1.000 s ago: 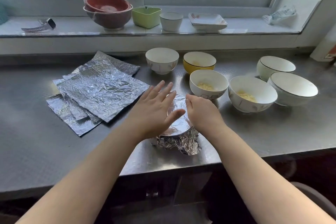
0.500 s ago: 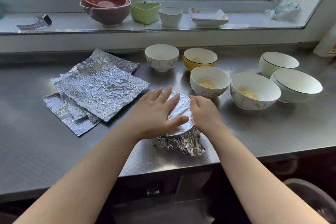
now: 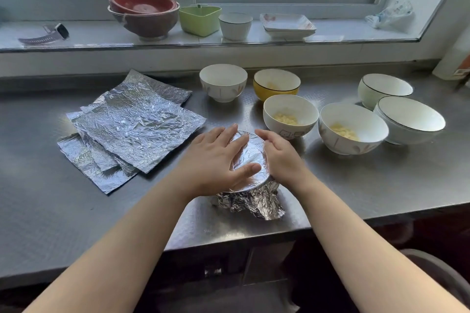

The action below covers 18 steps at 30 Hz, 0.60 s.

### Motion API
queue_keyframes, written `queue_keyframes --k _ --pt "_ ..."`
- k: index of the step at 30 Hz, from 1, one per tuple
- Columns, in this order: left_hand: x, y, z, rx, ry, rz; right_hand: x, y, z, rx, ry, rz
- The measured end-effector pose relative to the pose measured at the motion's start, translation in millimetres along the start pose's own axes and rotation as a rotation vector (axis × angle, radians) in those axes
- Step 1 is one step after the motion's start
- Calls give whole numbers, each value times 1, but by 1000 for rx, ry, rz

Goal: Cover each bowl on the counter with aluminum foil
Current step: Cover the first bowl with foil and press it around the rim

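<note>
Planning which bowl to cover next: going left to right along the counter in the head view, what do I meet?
Foil sheets → foil-covered bowl → bowl with cartoon print → bowl with yellow food → large empty white bowl.

Foil-covered bowl (image 3: 250, 160) at counter (image 3: 356, 185) centre near front edge; foil sheet stack (image 3: 132, 129) at its 9 o'clock; six open bowls (image 3: 353, 128) from 12 to 3 o'clock, three seemingly with food; sill dishes (image 3: 201, 20) behind, 12 o'clock; left hand (image 3: 216, 162) on top, right hand (image 3: 282, 157) at 3 o'clock
</note>
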<state>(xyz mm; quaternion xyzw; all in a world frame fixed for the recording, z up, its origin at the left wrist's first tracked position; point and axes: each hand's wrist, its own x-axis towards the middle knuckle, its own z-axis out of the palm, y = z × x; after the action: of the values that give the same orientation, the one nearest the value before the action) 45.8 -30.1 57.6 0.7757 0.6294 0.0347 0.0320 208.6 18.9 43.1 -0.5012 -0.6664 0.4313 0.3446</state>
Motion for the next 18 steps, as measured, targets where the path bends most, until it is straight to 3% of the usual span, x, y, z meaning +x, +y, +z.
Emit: queue_keyframes --k 13,18 --pt "1 -1 0 -8 8 4 -1 10 2 458 -50 103" --pt "1 -1 0 8 5 7 3 2 -8 452 -156 167"
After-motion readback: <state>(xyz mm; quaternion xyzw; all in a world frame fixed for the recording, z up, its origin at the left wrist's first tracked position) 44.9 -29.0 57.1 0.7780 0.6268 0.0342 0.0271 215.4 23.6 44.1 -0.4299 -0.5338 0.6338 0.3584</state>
